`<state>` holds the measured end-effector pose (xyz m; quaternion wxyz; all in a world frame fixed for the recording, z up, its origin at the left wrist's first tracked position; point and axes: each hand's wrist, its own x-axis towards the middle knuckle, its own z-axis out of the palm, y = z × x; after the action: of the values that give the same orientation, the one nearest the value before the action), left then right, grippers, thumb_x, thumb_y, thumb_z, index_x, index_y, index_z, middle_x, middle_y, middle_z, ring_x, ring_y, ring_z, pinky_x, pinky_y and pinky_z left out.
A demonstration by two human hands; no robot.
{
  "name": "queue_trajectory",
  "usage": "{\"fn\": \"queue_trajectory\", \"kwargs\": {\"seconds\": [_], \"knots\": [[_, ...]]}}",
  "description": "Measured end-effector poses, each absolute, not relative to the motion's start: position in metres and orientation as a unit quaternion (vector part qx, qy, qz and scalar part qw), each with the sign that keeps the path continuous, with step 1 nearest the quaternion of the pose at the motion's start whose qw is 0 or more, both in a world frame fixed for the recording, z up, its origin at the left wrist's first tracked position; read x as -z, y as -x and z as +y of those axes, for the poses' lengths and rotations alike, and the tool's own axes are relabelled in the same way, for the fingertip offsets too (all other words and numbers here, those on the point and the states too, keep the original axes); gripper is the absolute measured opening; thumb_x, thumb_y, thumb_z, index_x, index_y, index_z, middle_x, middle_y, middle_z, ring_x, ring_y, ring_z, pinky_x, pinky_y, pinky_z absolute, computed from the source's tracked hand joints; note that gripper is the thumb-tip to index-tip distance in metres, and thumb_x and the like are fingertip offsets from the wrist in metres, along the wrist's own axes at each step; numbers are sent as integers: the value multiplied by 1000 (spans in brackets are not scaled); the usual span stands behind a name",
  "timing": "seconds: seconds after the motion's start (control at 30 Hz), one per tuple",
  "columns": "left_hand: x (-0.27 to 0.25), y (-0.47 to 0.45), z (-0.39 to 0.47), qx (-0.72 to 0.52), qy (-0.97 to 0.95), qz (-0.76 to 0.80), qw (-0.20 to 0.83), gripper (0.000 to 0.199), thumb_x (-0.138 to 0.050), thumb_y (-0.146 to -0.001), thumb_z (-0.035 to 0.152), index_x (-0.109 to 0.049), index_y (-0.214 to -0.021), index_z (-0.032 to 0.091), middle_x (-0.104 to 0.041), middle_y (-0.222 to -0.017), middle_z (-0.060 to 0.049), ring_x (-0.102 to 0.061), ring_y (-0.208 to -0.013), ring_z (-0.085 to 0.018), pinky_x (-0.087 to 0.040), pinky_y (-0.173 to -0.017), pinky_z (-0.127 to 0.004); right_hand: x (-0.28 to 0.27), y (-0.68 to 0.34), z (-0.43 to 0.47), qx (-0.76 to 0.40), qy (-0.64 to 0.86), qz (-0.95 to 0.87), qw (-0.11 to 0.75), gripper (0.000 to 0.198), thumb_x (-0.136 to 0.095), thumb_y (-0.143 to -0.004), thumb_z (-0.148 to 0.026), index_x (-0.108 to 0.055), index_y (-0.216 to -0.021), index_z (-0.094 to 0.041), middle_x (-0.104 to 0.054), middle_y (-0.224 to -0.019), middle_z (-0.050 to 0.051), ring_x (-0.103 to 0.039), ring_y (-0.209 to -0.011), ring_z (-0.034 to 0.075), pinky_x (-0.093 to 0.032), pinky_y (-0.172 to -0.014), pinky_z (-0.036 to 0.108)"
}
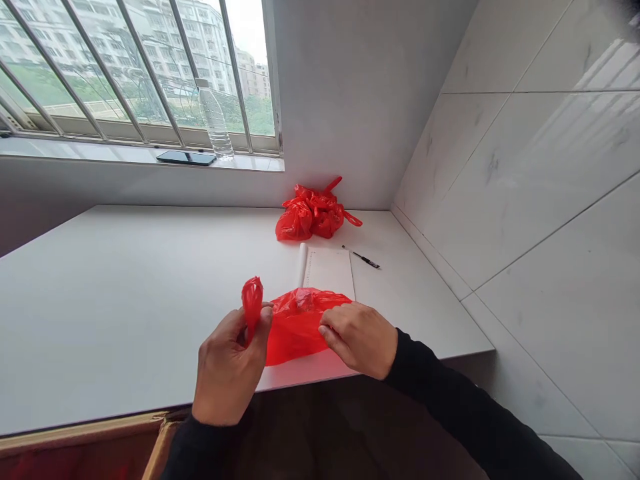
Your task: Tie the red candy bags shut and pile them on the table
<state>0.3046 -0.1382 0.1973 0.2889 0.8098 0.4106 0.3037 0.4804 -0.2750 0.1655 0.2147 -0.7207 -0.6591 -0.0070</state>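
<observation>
A red plastic bag (300, 330) is stretched between my two hands above the table's front edge. My left hand (231, 363) is closed on the bag's left side, and a bunched handle loop sticks up above the thumb. With its fingers curled in, my right hand (357, 337) pinches the bag's right side. Behind the bag lies an open notepad (330, 267), its lower part hidden by the red plastic. A black pen (363, 257) rests to the right of the notepad.
Several knotted red bags (315, 210) are heaped against the back wall. On the windowsill stand a clear plastic bottle (215, 123) and a flat dark phone (186, 158). A cardboard box (85, 430) is below the white table (150, 287) at front left. Tiled wall borders the right.
</observation>
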Motion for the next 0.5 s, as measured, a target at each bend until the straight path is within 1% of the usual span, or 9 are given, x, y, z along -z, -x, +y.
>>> {"fn": "queue_trajectory", "kwargs": {"seconds": [0.07, 0.13, 0.2, 0.27, 0.3, 0.33, 0.37, 0.43, 0.5], "knots": [[-198, -303, -141, -285, -784, 402, 378, 44, -62, -81, 62, -73, -104, 26, -71, -88, -4, -65, -76, -23, -53, -68, -35, -167, -474, -276, -41, 726, -667, 163, 26, -43, -100, -27, -63, -86, -19, -64, -75, 4, -55, -66, 19, -42, -65, 35], [-199, -303, -143, -276, -753, 379, 461, 50, -72, -74, 59, -72, -111, 25, -73, -105, -7, -69, -88, -27, -57, -76, -36, -167, -471, -273, -82, 739, -659, 108, 25, -45, -99, -29, -66, -92, -18, -63, -73, 6, -56, -63, 20, -40, -60, 35], [-199, -303, -144, -276, -721, 360, 525, 54, -79, -68, 53, -71, -112, 24, -70, -122, -9, -69, -100, -30, -59, -84, -38, -165, -472, -268, -98, 762, -635, 81, 34, -43, -100, -30, -64, -120, -12, -65, -75, 10, -58, -62, 23, -41, -58, 36], [-199, -301, -143, -289, -678, 358, 573, 53, -82, -65, 47, -72, -112, 24, -66, -132, -9, -68, -108, -31, -59, -91, -40, -165, -474, -263, -96, 793, -595, 89, 55, -42, -100, -33, -41, -147, -3, -65, -77, 12, -60, -64, 27, -41, -58, 36], [-199, -300, -143, -296, -649, 360, 601, 52, -82, -65, 44, -72, -112, 24, -66, -132, -9, -67, -110, -31, -58, -94, -41, -165, -475, -261, -92, 805, -577, 99, 63, -43, -100, -34, -30, -153, -1, -65, -77, 12, -61, -65, 28, -42, -57, 36], [-199, -299, -142, -303, -615, 364, 630, 51, -83, -65, 41, -72, -112, 23, -68, -128, -9, -67, -111, -31, -58, -95, -42, -165, -475, -259, -89, 815, -562, 109, 67, -44, -100, -35, -25, -155, -2, -65, -77, 12, -62, -66, 28, -43, -58, 36], [-199, -299, -141, -308, -578, 371, 659, 50, -82, -65, 38, -72, -111, 22, -70, -121, -10, -67, -110, -31, -58, -94, -42, -165, -474, -257, -83, 819, -555, 120, 67, -47, -99, -34, -26, -155, -4, -65, -79, 12, -63, -68, 28, -44, -58, 35], [-199, -299, -139, -306, -512, 386, 703, 49, -83, -65, 35, -72, -110, 19, -74, -108, -11, -69, -106, -30, -61, -87, -39, -164, -471, -254, -69, 805, -573, 138, 56, -49, -97, -27, -38, -149, -11, -67, -87, 12, -64, -73, 27, -46, -61, 34], [-198, -299, -139, -294, -491, 391, 721, 49, -85, -63, 33, -73, -108, 18, -75, -102, -11, -70, -101, -30, -61, -79, -35, -160, -467, -251, -74, 779, -607, 136, 44, -47, -95, -21, -49, -140, -19, -68, -94, 10, -65, -76, 25, -47, -62, 33]]}}
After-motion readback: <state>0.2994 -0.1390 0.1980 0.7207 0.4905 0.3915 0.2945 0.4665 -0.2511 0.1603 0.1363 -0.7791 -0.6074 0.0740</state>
